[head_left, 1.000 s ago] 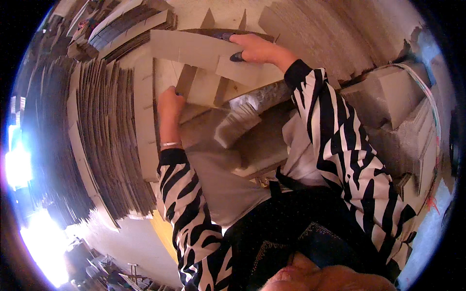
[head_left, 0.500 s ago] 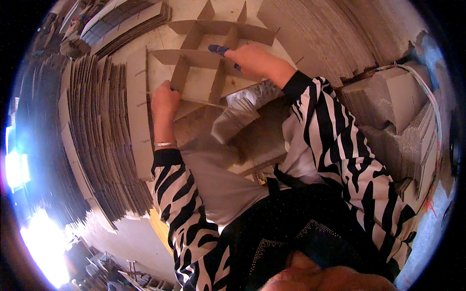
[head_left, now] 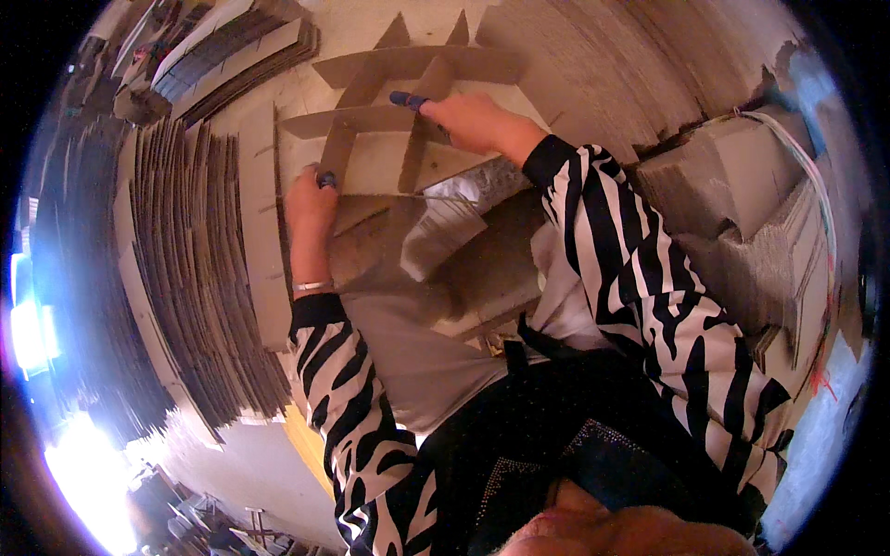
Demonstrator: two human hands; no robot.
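Observation:
A brown cardboard divider (head_left: pixel 359 119), made of crossed upright strips, stands on the work surface ahead of me. My left hand (head_left: pixel 311 206) is closed at the near left end of one lengthwise strip, with a dark covering on a fingertip. Over the right side of the grid reaches my right hand (head_left: pixel 475 122); its blue-covered finger lies along a cross strip and the hand appears closed on it, though the other fingers are partly hidden. Just below the grid, nearer my lap, lies a silvery wrapped object (head_left: pixel 440 218).
Tall rows of cardboard strips (head_left: pixel 199 269) stand at the left, with a slotted strip (head_left: pixel 267 232) beside the grid. More cardboard stacks fill the far right (head_left: pixel 593 69) and right side (head_left: pixel 742 185). Another strip bundle (head_left: pixel 246 65) lies at the far left.
My right hand has shifted slightly left and down. The near cross strip and the grid have shifted a little, and the cells look more slanted. My left hand has barely moved.

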